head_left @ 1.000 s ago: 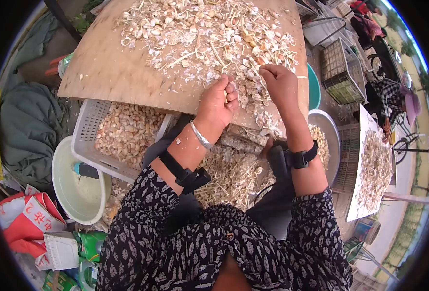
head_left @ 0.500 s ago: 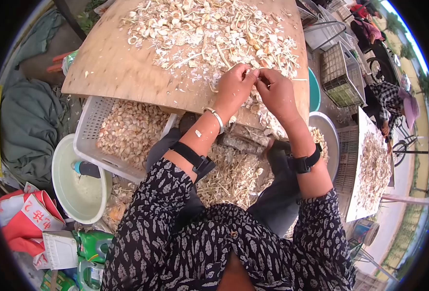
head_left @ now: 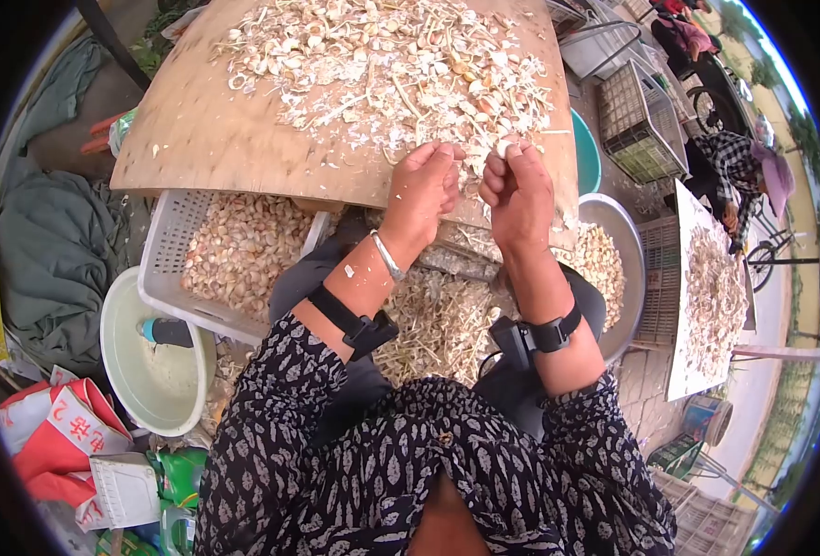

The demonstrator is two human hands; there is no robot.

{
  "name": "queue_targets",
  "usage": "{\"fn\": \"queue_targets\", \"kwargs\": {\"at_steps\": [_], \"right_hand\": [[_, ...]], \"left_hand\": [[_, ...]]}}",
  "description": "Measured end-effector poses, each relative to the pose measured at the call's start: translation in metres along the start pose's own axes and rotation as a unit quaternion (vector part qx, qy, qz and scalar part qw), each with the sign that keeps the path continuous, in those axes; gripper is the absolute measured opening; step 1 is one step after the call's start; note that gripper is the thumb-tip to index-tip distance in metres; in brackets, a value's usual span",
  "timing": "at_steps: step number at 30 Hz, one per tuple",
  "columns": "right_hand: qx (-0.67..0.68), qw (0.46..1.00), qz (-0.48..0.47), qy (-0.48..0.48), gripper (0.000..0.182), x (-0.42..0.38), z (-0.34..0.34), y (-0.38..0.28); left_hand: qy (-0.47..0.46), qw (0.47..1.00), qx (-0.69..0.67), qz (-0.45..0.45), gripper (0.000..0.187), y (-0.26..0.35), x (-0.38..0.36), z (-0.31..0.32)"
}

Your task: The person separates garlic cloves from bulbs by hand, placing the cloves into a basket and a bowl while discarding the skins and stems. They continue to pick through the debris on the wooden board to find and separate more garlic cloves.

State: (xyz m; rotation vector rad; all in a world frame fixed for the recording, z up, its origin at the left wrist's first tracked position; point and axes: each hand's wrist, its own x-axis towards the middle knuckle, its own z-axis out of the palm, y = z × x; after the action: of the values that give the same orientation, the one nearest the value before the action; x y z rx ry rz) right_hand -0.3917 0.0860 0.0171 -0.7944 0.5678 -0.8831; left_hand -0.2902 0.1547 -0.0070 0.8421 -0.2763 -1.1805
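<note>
My right hand (head_left: 521, 193) is closed, with a pale garlic clove (head_left: 504, 147) pinched between thumb and index finger. To its left, my left hand (head_left: 423, 190) is also closed in a pinch; whatever lies between its fingertips is too small to make out. The hands are apart, above the near edge of a wooden board (head_left: 211, 139). Garlic cloves, dry stems and papery skins (head_left: 391, 65) lie heaped across the board just beyond my fingers.
A white crate of garlic cloves (head_left: 243, 246) stands below the board's left side, beside a pale green basin (head_left: 112, 371). By my right knee is a metal basin (head_left: 634, 278) with cloves. Stems and skins (head_left: 438, 334) cover the ground between my legs. Another person (head_left: 739, 181) works at the right.
My hands were together at the fingertips and have separated, the left moving left and the right turning upright. A clove now shows in my right fingers. The view has shifted slightly.
</note>
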Motion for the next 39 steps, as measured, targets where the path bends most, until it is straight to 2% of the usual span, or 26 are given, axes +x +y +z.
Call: {"fn": "queue_targets", "kwargs": {"at_steps": [4,5,6,7,8,9,10,12,13,14,15,17,18,20,23,24,25,26,27,29,32,34,35,36,37,39], "right_hand": [[-0.054,0.996,-0.026,-0.068,0.012,-0.012,0.028,-0.012],[-0.08,0.993,-0.05,-0.077,0.014,-0.019,0.042,-0.011],[-0.138,0.983,-0.068,-0.099,0.015,-0.025,0.053,-0.007],[-0.168,0.975,-0.059,-0.13,0.016,-0.032,0.07,-0.002],[-0.27,0.934,-0.131,-0.193,0.019,-0.029,0.074,0.014],[-0.4,0.844,-0.222,-0.28,0.025,-0.029,0.086,0.018],[-0.397,0.846,-0.223,-0.276,0.025,-0.027,0.086,0.021],[-0.41,0.849,-0.205,-0.263,0.027,-0.023,0.085,0.028],[-0.395,0.859,-0.244,-0.214,0.025,-0.019,0.076,0.016],[-0.39,0.859,-0.271,-0.193,0.02,-0.018,0.061,-0.002],[-0.396,0.883,-0.209,-0.138,0.016,-0.029,0.044,-0.018],[-0.416,0.86,-0.273,-0.112,0.012,-0.049,0.003,-0.039],[-0.421,0.876,-0.227,-0.059,0.012,-0.064,-0.021,-0.043],[-0.322,0.927,-0.184,0.052,0.016,-0.088,-0.05,-0.061],[-0.245,0.915,-0.284,0.147,0.017,-0.089,-0.073,-0.096],[-0.23,0.91,-0.303,0.166,0.017,-0.083,-0.077,-0.106],[-0.227,0.91,-0.302,0.168,0.017,-0.074,-0.079,-0.113],[-0.212,0.93,-0.254,0.159,0.018,-0.06,-0.082,-0.119],[-0.194,0.947,-0.205,0.151,0.018,-0.044,-0.086,-0.122],[-0.18,0.962,-0.146,0.146,0.017,-0.005,-0.095,-0.11],[-0.148,0.975,-0.046,0.161,0.015,0.052,-0.103,-0.08],[-0.178,0.974,-0.013,0.14,0.016,0.078,-0.108,-0.059],[-0.176,0.977,0.015,0.119,0.018,0.084,-0.111,-0.052],[-0.173,0.979,0.044,0.099,0.019,0.087,-0.105,-0.047],[-0.162,0.981,0.048,0.098,0.019,0.086,-0.1,-0.041],[-0.147,0.98,0.134,0.01,0.023,0.086,-0.089,-0.035]], "left_hand": [[-0.104,0.968,0.226,-0.025,0.021,-0.008,0.002,-0.016],[-0.144,0.871,0.434,0.18,0.02,-0.033,0.019,-0.041],[-0.173,0.692,0.596,0.369,0.02,-0.05,0.028,-0.051],[-0.191,0.756,0.41,0.473,0.021,-0.048,0.024,-0.04],[-0.201,0.756,0.407,0.471,0.021,-0.033,0.015,-0.026],[-0.193,0.862,0.443,0.152,0.024,-0.009,0.002,-0.013],[-0.158,0.868,0.434,-0.184,0.028,0.005,-0.004,-0.01],[-0.155,0.885,0.383,-0.216,0.035,-0.003,0.002,-0.019],[-0.147,0.913,0.377,0.058,0.033,-0.016,0.007,-0.023],[-0.129,0.872,0.34,0.327,0.031,-0.028,0.011,-0.028],[-0.129,0.967,0.219,0.024,0.032,-0.018,0.007,-0.032],[-0.099,0.986,0.127,-0.034,0.031,-0.006,0.007,0.006],[-0.063,0.994,0.026,-0.09,0.036,-0.007,0.011,0.028],[-0.175,0.982,0.068,-0.029,0.049,-0.031,0.026,0.071],[-0.279,0.952,0.08,-0.091,0.04,-0.056,0.057,0.133],[-0.243,0.904,0.312,0.164,0.033,-0.059,0.081,0.13],[-0.179,0.744,0.507,0.397,0.027,-0.06,0.103,0.127],[-0.156,0.752,0.564,0.304,0.021,-0.047,0.121,0.112],[-0.126,0.693,0.633,0.321,0.018,-0.047,0.143,0.086],[-0.107,0.584,0.767,0.243,0.015,-0.036,0.148,0.056],[-0.135,0.509,0.825,0.206,0.017,-0.046,0.153,0.048],[-0.125,0.477,0.831,0.257,0.02,-0.041,0.15,0.044],[-0.114,0.685,0.701,0.166,0.017,-0.031,0.147,0.046],[-0.092,0.845,0.523,0.064,0.014,-0.022,0.143,0.045],[-0.118,0.931,0.345,-0.007,0.017,-0.016,0.137,0.044],[-0.118,0.955,0.272,-0.023,0.017,-0.01,0.121,0.051]]}}
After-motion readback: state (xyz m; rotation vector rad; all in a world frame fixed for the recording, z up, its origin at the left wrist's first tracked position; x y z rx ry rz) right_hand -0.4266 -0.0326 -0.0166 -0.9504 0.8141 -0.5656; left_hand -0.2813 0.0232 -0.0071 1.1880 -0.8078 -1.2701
